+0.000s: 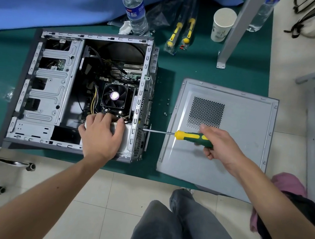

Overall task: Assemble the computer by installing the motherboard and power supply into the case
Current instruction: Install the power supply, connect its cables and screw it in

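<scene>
the left hand (pixel 101 134) is pressing the power supply (pixel 126 135) down in the case (pixel 50 90) at its 5 o'clock corner, fingers spread. the right hand (pixel 217 143) is gripping the screwdriver (pixel 193 137), shaft lying horizontal, tip pointing to 9 o'clock at the rear panel screw hole.

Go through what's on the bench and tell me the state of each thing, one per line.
Case: on its side, open.
Side panel: off, flat beside the case.
Power supply: in the case's near corner, left hand pressing it.
Screwdriver: gripped by right hand, tip at the case's rear edge.
Bottle: upright, capped.
Paper cup: upright, no lid.
Spare screwdrivers: bagged, unused.
</scene>
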Demonstrator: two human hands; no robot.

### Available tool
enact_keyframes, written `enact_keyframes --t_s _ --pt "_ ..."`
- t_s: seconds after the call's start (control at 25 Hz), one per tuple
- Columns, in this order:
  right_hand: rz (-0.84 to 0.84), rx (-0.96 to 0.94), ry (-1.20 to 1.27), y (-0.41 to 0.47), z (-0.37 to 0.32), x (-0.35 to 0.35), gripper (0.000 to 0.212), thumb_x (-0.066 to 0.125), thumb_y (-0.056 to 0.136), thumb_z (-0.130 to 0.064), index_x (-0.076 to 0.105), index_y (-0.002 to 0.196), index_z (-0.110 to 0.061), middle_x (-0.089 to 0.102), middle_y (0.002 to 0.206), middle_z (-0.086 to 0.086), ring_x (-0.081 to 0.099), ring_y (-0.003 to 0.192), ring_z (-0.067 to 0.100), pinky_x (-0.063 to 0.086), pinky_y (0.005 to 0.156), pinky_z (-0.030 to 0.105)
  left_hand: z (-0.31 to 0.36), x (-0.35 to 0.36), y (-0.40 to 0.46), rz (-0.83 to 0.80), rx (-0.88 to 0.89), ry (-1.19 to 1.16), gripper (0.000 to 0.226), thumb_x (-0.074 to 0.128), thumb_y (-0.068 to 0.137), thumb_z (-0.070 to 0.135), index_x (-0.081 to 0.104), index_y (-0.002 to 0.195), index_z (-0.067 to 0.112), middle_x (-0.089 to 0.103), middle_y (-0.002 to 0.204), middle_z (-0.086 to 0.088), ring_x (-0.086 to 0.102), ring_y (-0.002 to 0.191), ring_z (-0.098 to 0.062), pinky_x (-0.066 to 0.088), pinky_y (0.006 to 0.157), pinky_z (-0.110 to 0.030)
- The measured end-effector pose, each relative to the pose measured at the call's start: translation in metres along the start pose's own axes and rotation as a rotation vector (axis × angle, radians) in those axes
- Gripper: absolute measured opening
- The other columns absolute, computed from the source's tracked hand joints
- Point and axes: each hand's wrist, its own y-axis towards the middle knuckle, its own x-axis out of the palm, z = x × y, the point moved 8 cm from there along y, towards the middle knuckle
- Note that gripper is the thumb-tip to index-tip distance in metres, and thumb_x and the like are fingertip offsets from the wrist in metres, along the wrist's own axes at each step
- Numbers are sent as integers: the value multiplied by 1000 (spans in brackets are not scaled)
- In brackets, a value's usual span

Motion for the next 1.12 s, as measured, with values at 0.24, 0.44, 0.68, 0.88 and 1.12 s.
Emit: enact_keyframes --t_s 0.24,0.44,0.68,0.88,1.12 --pt "8 -28 82 0 -2 -4 11 67 92 -20 60 84 -14 61 72 7 51 48 13 42 46 23 1 1 1 -8 -5 14 49 28 94 57 60 92 21 59 102 2 43 113 -24 32 96 -50" --pt "-59 31 23 0 1 4 20 61 96 -33 62 85 -16 64 67 2 51 51 13 42 48 23 1 -1 1 -11 -7 17 48 28 93 57 58 88 20 57 99 2 42 113 -25 32 96 -51" --pt "-13 -4 119 2 0 -2 11 68 91 -20 66 89 -9 64 67 6 48 48 13 41 44 22 2 -1 1 -9 -3 19 49 28 93 57 59 88 18 57 99 1 43 113 -25 32 96 -51" --pt "-15 69 63 3 5 2 24 61 95 -37 62 85 -15 63 68 5 45 48 13 38 44 23 3 -1 0 -11 -2 19 51 27 93 57 60 89 18 58 100 2 43 113 -25 32 96 -50" --pt "-33 -10 89 2 -2 -5 8 71 88 -20 67 85 -14 63 71 7 49 49 12 41 44 20 4 -1 0 -4 1 28 50 28 93 56 60 88 18 58 99 1 44 111 -26 32 95 -50"
